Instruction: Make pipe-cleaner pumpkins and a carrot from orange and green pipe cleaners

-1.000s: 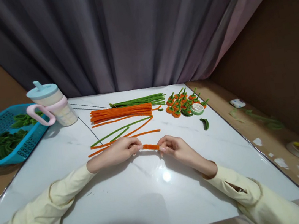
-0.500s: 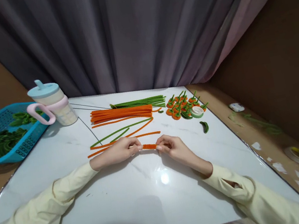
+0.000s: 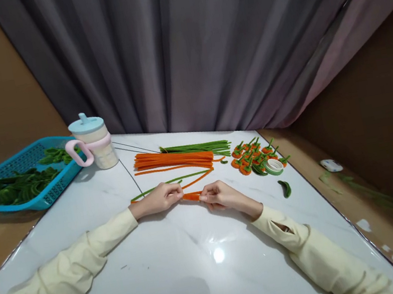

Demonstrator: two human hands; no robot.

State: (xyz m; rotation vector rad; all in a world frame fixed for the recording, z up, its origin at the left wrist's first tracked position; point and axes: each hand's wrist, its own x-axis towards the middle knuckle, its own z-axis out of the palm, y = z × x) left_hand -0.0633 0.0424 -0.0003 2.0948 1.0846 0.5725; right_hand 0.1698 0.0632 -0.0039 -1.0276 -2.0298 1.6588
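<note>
My left hand point(image 3: 165, 196) pinches the left end of a short, flat orange pipe cleaner piece point(image 3: 191, 197). The fingers of my right hand point(image 3: 220, 195) are closed on its right end, so it is stretched between them just above the white table point(image 3: 173, 272). Part of it is hidden by my fingertips. Right behind my hands lie a loose green pipe cleaner point(image 3: 186, 176) and a loose orange pipe cleaner point(image 3: 198, 179). Farther back are a thick bundle of orange pipe cleaners point(image 3: 173, 158) and, behind it, a bundle of green pipe cleaners point(image 3: 196, 147).
Small orange pipe cleaner pumpkins point(image 3: 245, 169) with green stems cluster at the back right, beside a roll of tape point(image 3: 274, 166). A curled green piece point(image 3: 285, 188) lies nearer. A lidded cup point(image 3: 100, 143) and a blue basket point(image 3: 35, 202) with green pieces stand at left.
The view has tilted and shifted, moving the table items right and down in the picture. Both hands still hold the orange piece; the right hand's fingers have turned slightly around its end.
</note>
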